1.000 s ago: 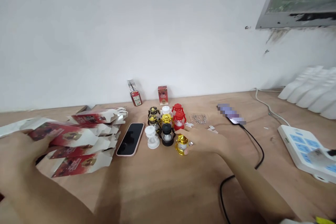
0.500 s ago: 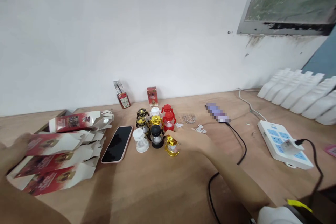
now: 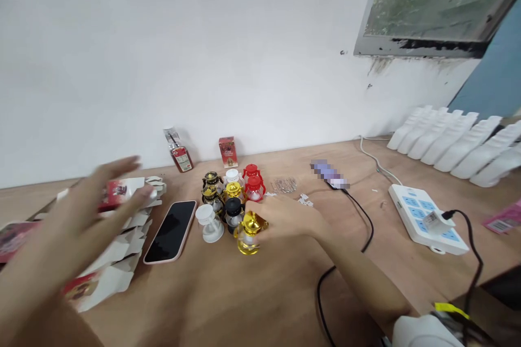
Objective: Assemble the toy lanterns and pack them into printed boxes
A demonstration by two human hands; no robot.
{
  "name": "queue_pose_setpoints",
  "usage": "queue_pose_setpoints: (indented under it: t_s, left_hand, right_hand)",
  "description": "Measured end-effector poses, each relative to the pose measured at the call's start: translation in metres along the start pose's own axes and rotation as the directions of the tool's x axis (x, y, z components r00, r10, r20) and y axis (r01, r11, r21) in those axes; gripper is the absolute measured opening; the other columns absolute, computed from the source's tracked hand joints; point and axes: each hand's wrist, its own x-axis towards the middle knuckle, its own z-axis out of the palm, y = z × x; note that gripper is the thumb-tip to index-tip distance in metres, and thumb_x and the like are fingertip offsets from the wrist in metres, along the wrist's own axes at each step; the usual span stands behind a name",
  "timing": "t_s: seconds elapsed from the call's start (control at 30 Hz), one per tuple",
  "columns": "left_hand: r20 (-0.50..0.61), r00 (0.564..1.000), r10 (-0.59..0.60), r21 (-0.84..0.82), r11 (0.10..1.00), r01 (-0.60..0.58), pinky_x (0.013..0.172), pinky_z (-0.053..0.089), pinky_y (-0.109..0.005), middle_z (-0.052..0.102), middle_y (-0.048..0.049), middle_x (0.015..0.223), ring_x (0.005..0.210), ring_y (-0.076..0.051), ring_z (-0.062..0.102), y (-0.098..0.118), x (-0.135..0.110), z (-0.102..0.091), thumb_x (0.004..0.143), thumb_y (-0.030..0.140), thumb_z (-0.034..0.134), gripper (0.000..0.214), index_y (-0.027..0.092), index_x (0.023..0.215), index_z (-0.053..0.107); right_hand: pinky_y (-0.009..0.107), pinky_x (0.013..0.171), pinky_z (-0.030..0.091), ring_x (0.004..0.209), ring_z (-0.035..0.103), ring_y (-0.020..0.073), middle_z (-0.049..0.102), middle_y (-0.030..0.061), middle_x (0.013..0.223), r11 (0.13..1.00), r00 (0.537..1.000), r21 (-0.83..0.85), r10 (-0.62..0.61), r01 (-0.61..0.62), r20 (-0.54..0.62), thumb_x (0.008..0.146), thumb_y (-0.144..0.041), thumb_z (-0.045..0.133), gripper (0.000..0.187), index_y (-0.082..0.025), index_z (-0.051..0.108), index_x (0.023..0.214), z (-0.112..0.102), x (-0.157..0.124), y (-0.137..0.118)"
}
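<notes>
The left hand [image 3: 83, 214] has come away from the far-left ends of the boxes [image 3: 118, 279] and now hangs over them, nearer the pink phone [image 3: 171, 232], while the gold lantern [image 3: 249, 238] has gone from upright to tilted and sits closer to that phone than half a second ago. The right hand [image 3: 283, 219], to the right of the pink phone, is clamped on the gold lantern, thumb and fingers at its side—whether its base touches the table [image 3: 228, 303] I cannot tell. The left hand is blurred, its thumb and fingers spread well apart; whether it brushes a carton is unclear. The boxes lie flattened and overlapping, left of the pink phone. Just right of the pink phone stands a white lantern [image 3: 210, 223], with a black lantern [image 3: 234, 214] beyond it; two bronze lanterns [image 3: 212, 198] and two red lanterns [image 3: 254, 188] stand farther back on that side. Behind the pink phone, near the wall, are a bottle [image 3: 182, 159] and, more to the right, a small red box [image 3: 228, 152]. Well right of the pink phone lie metal bits [image 3: 285, 185], white scraps [image 3: 305, 200] and—farthest out of these—a power strip [image 3: 423, 219].
</notes>
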Motion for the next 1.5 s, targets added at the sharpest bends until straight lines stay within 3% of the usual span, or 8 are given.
queue_pose_setpoints:
  t_s: [0.13, 0.3, 0.6, 0.77, 1.03, 1.27, 1.43, 1.5]
  left_hand:
    - [0.286, 0.886, 0.365, -0.238, 0.923, -0.303, 0.099, 0.038, -0.042, 0.046, -0.0046, 0.137, 0.12, -0.03, 0.046, 0.058, -0.01, 0.017, 0.076, 0.059, 0.053, 0.069, 0.032, 0.136, 0.033]
    - [0.409, 0.81, 0.42, -0.269, 0.904, -0.333, 0.075, 0.047, -0.033, 0.064, -0.0039, 0.11, 0.092, -0.025, 0.061, 0.081, -0.006, 0.037, 0.077, 0.052, 0.054, 0.061, 0.029, 0.131, 0.039]
    - [0.376, 0.829, 0.414, -0.129, 0.909, -0.395, 0.056, 0.036, -0.025, 0.066, -0.0007, 0.081, 0.068, -0.02, 0.059, 0.089, -0.006, 0.046, 0.072, 0.045, 0.056, 0.027, 0.022, 0.084, 0.058]
    - [0.347, 0.895, 0.281, -0.067, 0.959, -0.276, 0.051, 0.032, -0.026, 0.064, -0.0006, 0.065, 0.056, -0.018, 0.056, 0.092, -0.007, 0.039, 0.076, 0.055, 0.048, 0.036, 0.021, 0.075, 0.058]
    - [0.266, 0.954, 0.136, 0.035, 0.988, -0.151, 0.049, 0.032, -0.027, 0.065, -0.0057, 0.065, 0.055, -0.022, 0.059, 0.098, -0.01, 0.038, 0.078, 0.064, 0.038, 0.049, 0.019, 0.079, 0.058]
    - [0.234, 0.968, 0.096, 0.125, 0.984, -0.127, 0.049, 0.033, -0.027, 0.067, -0.0076, 0.069, 0.059, -0.026, 0.062, 0.099, -0.012, 0.041, 0.078, 0.066, 0.038, 0.051, 0.02, 0.088, 0.059]
    - [0.278, 0.946, 0.168, -0.029, 0.986, -0.167, 0.052, 0.037, -0.027, 0.067, -0.0026, 0.067, 0.063, -0.024, 0.062, 0.09, -0.012, 0.035, 0.076, 0.061, 0.048, 0.045, 0.023, 0.093, 0.062]
    - [0.333, 0.912, 0.237, -0.134, 0.97, -0.203, 0.054, 0.038, -0.026, 0.066, 0.0005, 0.067, 0.061, -0.022, 0.061, 0.088, -0.012, 0.032, 0.076, 0.059, 0.049, 0.042, 0.024, 0.096, 0.063]
  right_hand:
    - [0.025, 0.065, 0.04, 0.075, 0.058, 0.0159, 0.064, 0.0017, 0.089, 0.957, 0.957, 0.283, 0.024, 0.061, -0.29, 0.078, -0.05, 0.061, 0.043, -0.021, 0.05, 0.108, -0.018, -0.013, -0.011]
    - [0.028, 0.076, 0.044, 0.089, 0.055, 0.0145, 0.06, 0.0011, 0.103, 0.865, 0.877, 0.464, 0.061, 0.192, -0.476, 0.077, -0.042, 0.066, 0.04, -0.023, 0.049, 0.108, -0.029, -0.024, -0.013]
    - [0.04, 0.096, 0.044, 0.123, 0.045, 0.0242, 0.04, 0.0123, 0.136, 0.703, 0.968, 0.685, -0.014, 0.188, -0.252, 0.065, -0.045, 0.075, 0.09, -0.027, 0.025, 0.138, -0.029, -0.025, 0.005]
    - [0.048, 0.103, 0.038, 0.134, 0.03, 0.0281, 0.019, 0.013, 0.147, 0.897, 0.767, 0.376, 0.068, 0.233, -0.639, 0.058, -0.048, 0.079, 0.106, -0.029, 0.015, 0.141, -0.017, -0.018, -0.007]
    - [0.051, 0.101, 0.037, 0.127, 0.035, 0.0278, 0.04, 0.01, 0.134, 0.998, 0.582, -0.069, -0.063, 0.013, -0.811, 0.083, -0.035, 0.059, 0.015, -0.023, 0.06, 0.091, -0.006, -0.009, -0.018]
    - [0.048, 0.096, 0.039, 0.122, 0.04, 0.0267, 0.047, 0.0109, 0.124, 0.991, 0.584, -0.118, -0.13, 0.059, -0.801, 0.083, -0.019, 0.052, 0.007, -0.021, 0.058, 0.081, -0.004, -0.006, -0.017]
    - [0.041, 0.08, 0.044, 0.094, 0.05, 0.0227, 0.051, 0.007, 0.089, 0.991, 0.488, 0.048, -0.019, 0.123, -0.872, 0.08, -0.017, 0.045, 0.009, -0.02, 0.049, 0.072, -0.011, -0.014, -0.017]
    - [0.037, 0.075, 0.044, 0.085, 0.049, 0.0194, 0.048, 0.0037, 0.081, 0.976, 0.546, 0.114, -0.007, 0.188, -0.838, 0.083, -0.021, 0.046, 0.017, -0.021, 0.044, 0.067, -0.017, -0.019, -0.017]
